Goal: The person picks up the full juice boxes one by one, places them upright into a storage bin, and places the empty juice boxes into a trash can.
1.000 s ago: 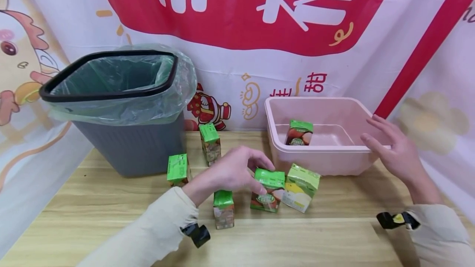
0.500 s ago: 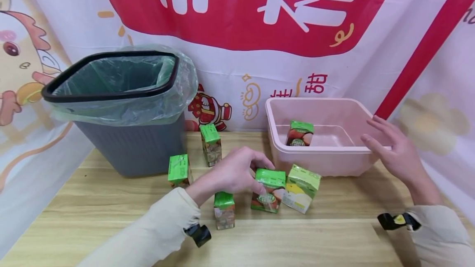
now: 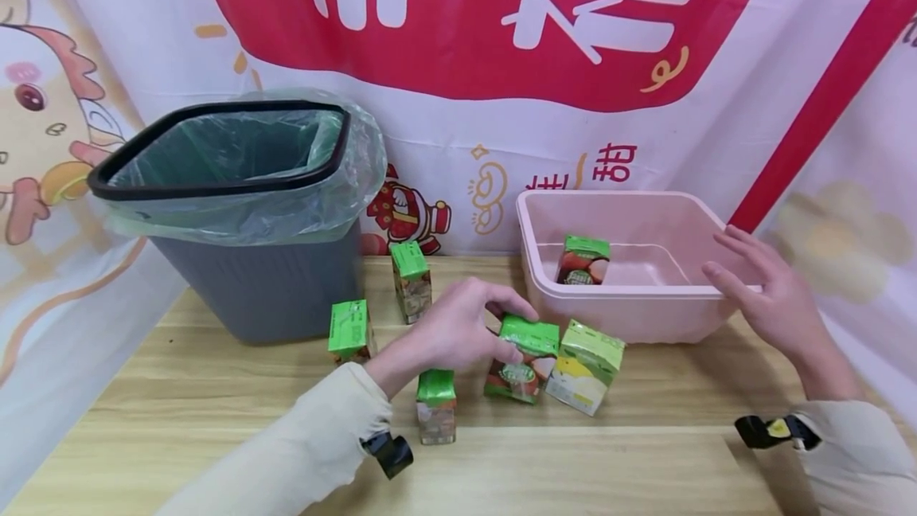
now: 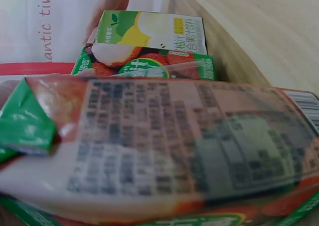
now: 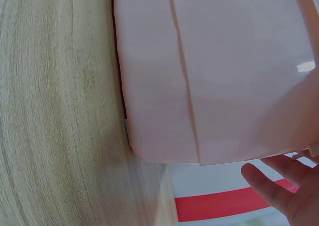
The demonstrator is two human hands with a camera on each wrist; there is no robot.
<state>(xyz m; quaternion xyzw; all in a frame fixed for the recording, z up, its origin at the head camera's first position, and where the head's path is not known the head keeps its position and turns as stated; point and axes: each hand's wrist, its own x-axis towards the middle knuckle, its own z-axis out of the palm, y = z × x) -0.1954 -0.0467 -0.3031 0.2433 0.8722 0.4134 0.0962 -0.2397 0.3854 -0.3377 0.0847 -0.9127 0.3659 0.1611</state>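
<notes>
Lychee-juice carton [image 3: 526,373]: green top, red-and-white fruit print, tilted, before pink basin [image 3: 637,315], beside yellow-green juice carton [image 3: 583,370]. Left hand [image 3: 462,329]: pinching lychee-juice carton. Right hand [image 3: 774,297]: fingers relaxed, at basin rim.

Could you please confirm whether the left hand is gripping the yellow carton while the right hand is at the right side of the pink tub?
Not quite: the head view shows the left hand gripping the red-and-green carton beside the yellow carton. The right hand is indeed at the right side of the pink tub.
</notes>
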